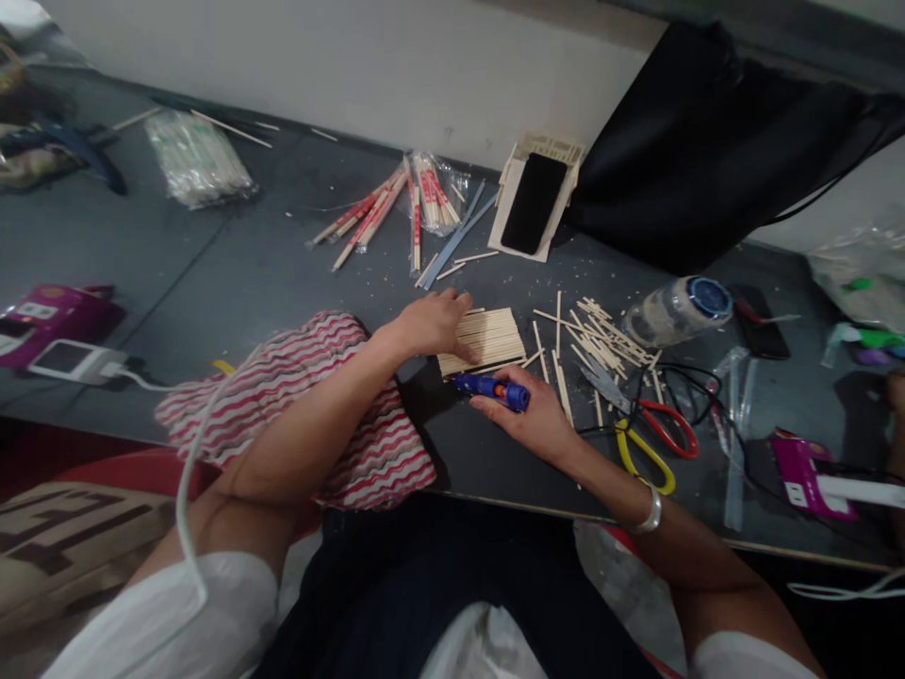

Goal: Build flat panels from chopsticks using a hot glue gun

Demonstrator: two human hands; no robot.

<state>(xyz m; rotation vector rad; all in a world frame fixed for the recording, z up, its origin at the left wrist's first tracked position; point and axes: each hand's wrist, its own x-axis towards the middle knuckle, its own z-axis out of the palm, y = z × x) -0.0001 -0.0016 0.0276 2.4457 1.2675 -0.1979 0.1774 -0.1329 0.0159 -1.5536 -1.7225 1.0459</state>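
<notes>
Two hands above a dark tabletop (pixel 240 255), near each other but apart. Left hand (pixel 433 325) spread over the left part of a flat panel of pale sticks (pixel 499 338). Right hand (pixel 537 418) wrapped around a blue glue gun (pixel 487 386), nozzle by the panel's near-left corner, no telling whether touching. Right of the panel, scattered loose sticks (pixel 604 338), near them scissors (pixel 609 389) and a blue-capped jar (pixel 665 313). Beyond, red-wrapped chopsticks (pixel 371 222) and a dark phone (pixel 535 203). Beneath the left forearm, striped cloth (pixel 386 438).
</notes>
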